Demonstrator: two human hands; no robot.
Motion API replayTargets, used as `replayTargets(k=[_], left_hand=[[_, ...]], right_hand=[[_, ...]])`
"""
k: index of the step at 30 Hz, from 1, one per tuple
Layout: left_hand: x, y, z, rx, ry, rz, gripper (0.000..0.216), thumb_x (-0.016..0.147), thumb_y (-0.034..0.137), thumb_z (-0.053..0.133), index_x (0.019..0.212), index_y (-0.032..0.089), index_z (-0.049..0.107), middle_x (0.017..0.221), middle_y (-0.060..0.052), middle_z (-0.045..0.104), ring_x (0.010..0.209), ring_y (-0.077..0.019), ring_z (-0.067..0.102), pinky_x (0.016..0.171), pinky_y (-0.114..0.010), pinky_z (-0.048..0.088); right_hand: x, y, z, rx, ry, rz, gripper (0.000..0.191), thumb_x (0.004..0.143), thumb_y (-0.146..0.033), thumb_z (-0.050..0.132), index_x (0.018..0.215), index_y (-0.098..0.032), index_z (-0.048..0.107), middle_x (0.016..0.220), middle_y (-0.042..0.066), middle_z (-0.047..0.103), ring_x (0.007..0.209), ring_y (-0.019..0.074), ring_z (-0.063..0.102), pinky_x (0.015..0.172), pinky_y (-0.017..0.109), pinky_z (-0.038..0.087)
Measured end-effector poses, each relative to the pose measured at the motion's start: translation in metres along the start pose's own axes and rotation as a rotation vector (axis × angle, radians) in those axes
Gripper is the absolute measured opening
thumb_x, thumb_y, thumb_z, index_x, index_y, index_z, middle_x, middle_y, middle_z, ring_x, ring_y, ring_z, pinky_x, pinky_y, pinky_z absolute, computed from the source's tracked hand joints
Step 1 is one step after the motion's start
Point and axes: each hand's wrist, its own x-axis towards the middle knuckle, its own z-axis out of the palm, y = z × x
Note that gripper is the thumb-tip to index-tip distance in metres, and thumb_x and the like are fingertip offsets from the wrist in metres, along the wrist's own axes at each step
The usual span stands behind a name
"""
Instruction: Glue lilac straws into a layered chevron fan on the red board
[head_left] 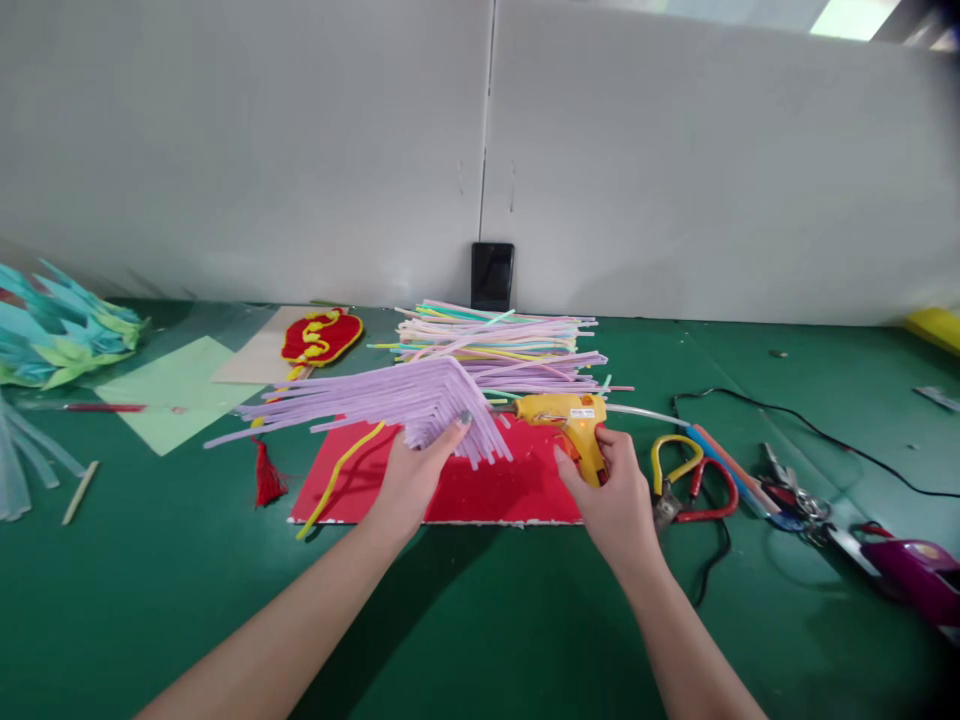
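Note:
My left hand (417, 472) grips a fan-shaped piece built of lilac straws (390, 400), thumb on top near its corner, held just above a red sheet (480, 485). My right hand (611, 500) is closed round the handle of a yellow glue gun (566, 415), whose nozzle points left toward the lilac piece. A pile of loose pastel straws (495, 340) lies behind them. A yellow straw (341, 475) rests across the red sheet's left part.
On the green table: pliers with yellow and red handles (686, 475), a black cable (795, 425), a purple tool (922, 570), a red-and-yellow ornament with tassel (319, 338), pale green paper (176, 395), teal straw shapes (56, 330). A dark phone (492, 275) leans against the white partition.

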Motion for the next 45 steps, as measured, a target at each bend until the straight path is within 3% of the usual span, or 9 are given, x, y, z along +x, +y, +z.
replayTargets(k=[17,45], left_hand=[[-0.0015,0.0000,-0.0009,-0.002,-0.045,0.030,0.040,0.065,0.033,0.076,0.101,0.017,0.068,0.106,-0.008,0.069,0.103,-0.0264,0.062,0.091,-0.039,0.047],[-0.0025,0.0009,0.0008,-0.025,-0.018,-0.010,0.041,0.062,0.035,0.078,0.099,0.018,0.069,0.104,-0.007,0.071,0.102,-0.0270,0.063,0.090,-0.039,0.048]], right_hand=[[-0.0008,0.0016,0.0010,0.017,-0.023,-0.041,0.037,0.074,-0.044,0.060,0.099,-0.020,0.046,0.088,0.007,0.061,0.078,0.0198,0.061,0.067,0.034,0.051],[-0.0006,0.0074,0.0005,0.007,-0.042,-0.055,0.033,0.077,-0.041,0.057,0.101,-0.021,0.047,0.092,0.008,0.062,0.079,0.0207,0.061,0.070,0.036,0.051]])
